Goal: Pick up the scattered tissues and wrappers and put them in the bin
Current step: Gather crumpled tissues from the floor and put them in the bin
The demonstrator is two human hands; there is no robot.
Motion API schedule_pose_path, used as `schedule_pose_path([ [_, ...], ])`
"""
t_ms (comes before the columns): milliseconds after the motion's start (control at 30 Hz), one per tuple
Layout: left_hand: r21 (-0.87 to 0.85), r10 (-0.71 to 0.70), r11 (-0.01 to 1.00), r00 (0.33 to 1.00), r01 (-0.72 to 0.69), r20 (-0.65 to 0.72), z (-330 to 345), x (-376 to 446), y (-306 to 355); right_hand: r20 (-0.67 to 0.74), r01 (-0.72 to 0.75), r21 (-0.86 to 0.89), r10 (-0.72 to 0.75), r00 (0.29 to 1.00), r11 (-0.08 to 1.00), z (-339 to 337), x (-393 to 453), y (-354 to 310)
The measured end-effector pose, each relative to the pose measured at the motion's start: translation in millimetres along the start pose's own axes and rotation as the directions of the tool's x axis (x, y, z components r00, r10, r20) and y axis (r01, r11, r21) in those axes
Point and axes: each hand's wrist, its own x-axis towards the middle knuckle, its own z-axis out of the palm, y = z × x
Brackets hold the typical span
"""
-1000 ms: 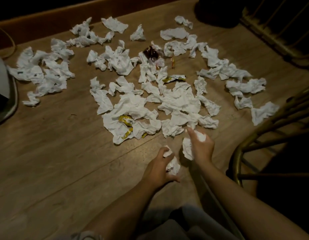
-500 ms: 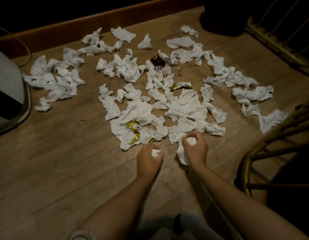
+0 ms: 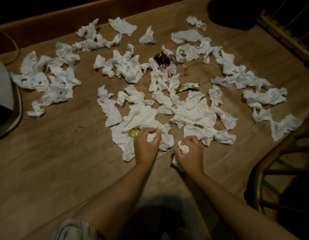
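Several crumpled white tissues (image 3: pixel 193 111) lie scattered over the wooden floor (image 3: pixel 63 161). Among them are a yellow wrapper (image 3: pixel 134 132), a silver-yellow wrapper (image 3: pixel 187 87), a dark brown wrapper (image 3: pixel 161 58) and a small orange one (image 3: pixel 185 68). My left hand (image 3: pixel 146 146) grips a balled tissue (image 3: pixel 151 137) and rests on the near edge of the pile, beside the yellow wrapper. My right hand (image 3: pixel 190 153) grips another balled tissue (image 3: pixel 184 148), with more tissue hanging under the palm. A dark round object (image 3: pixel 231 13), possibly the bin, stands at the far right.
A white appliance (image 3: pixel 3 94) with a rounded base sits at the left edge, a cable behind it. Brass-coloured chair legs (image 3: pixel 278 153) stand close on the right. A metal rack (image 3: pixel 285 32) fills the far right corner. A wooden skirting board (image 3: pixel 63 19) runs along the back.
Both hands have moved forward from the near floor to the pile's front edge, still clutching their tissues. My left hand now lies on the tissue next to the yellow wrapper.
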Motion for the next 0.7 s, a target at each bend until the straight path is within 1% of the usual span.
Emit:
schedule_pose_path([
  [67, 0.006, 0.002, 1.0, 1.0, -0.002, 0.025, -9.1, 27.6, 16.6, -0.036, 0.043, 0.082, -0.04, 0.999, 0.996, -13.7, 17.8, -23.5],
  [100, -0.004, 0.0, 1.0, 1.0, 0.0, 0.028, -15.9, 40.4, 28.0, -0.055, 0.041, 0.131, -0.034, 0.998, 0.991, -23.4, 28.5, -39.0],
  [200, -0.057, -0.029, 0.998, 0.998, 0.032, 0.057, -46.7, 68.1, 73.3, -0.077, -0.015, 0.287, 0.038, 0.996, 0.958, -61.1, 53.5, -92.8],
  [300, -0.086, -0.06, 0.994, 0.991, 0.071, 0.122, -85.9, 79.6, 131.2, -0.074, -0.074, 0.308, 0.101, 0.992, 0.949, -106.5, 61.9, -151.8],
  [400, -0.108, -0.086, 0.989, 0.987, 0.101, 0.134, -131.7, 83.3, 201.4, -0.047, -0.16, 0.322, 0.185, 0.982, 0.933, -161.5, 59.5, -215.3],
  [533, -0.082, -0.145, 0.984, 0.98, 0.157, 0.137, -203.5, 81.7, 308.8, -0.051, -0.207, 0.364, 0.242, 0.969, 0.908, -245.8, 43.6, -306.3],
  [600, -0.096, -0.177, 0.977, 0.972, 0.192, 0.154, -241.9, 80.5, 363.4, -0.046, -0.218, 0.386, 0.254, 0.966, 0.897, -289.7, 34.5, -350.9],
  [633, -0.117, -0.183, 0.972, 0.969, 0.203, 0.165, -261.8, 80.1, 389.9, -0.036, -0.228, 0.391, 0.263, 0.964, 0.892, -311.6, 30.3, -373.3],
  [700, -0.138, -0.147, 0.975, 0.972, 0.174, 0.181, -298.4, 79.7, 438.3, -0.015, -0.24, 0.428, 0.273, 0.962, 0.871, -351.8, 23.4, -414.1],
])
